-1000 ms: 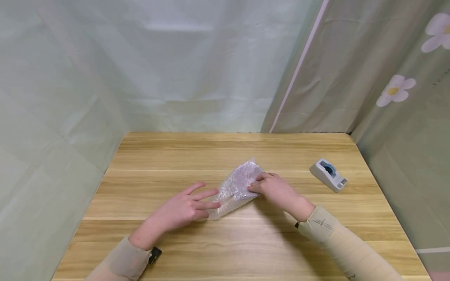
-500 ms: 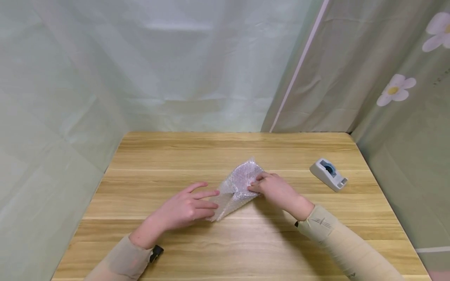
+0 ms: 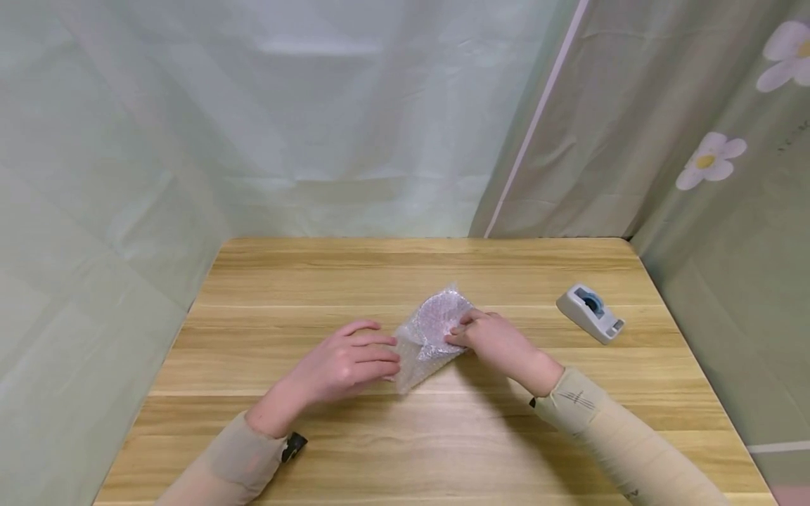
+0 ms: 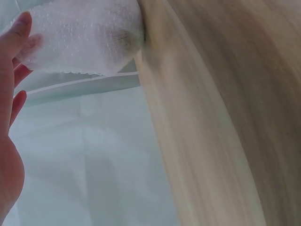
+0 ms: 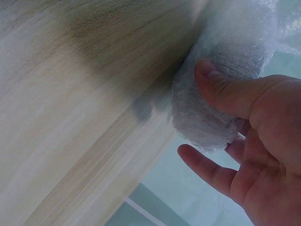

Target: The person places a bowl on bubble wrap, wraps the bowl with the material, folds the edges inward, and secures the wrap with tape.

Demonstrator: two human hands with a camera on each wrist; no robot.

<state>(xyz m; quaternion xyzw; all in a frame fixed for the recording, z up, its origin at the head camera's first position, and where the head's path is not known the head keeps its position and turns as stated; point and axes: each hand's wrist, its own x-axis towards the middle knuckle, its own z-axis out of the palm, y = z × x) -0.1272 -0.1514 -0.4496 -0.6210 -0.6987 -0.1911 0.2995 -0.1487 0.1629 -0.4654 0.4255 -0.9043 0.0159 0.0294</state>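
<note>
On the table lies a bundle of bubble wrap (image 3: 436, 320), rolled round something with a rounded outline. What is inside is blurred by the plastic; through it the right wrist view shows a greyish, finely ridged surface. My right hand (image 3: 503, 348) grips the bundle's right side, thumb (image 5: 218, 89) on the near face and fingers over the top. At the other end, my left hand (image 3: 342, 362) pinches the loose flap of bubble wrap (image 4: 89, 35) between thumb and fingers, and a fingertip shows through the sheet.
A white tape dispenser (image 3: 588, 314) with a blue roll core stands to the right of the bundle. The wooden table (image 3: 304, 274) ends at curtains (image 3: 354, 140) on the back and both sides.
My left hand has gone from spread fingers beside the wrap to pinching its loose flap, lifting and folding it slightly rightward. My right hand stays in place on the bundle.
</note>
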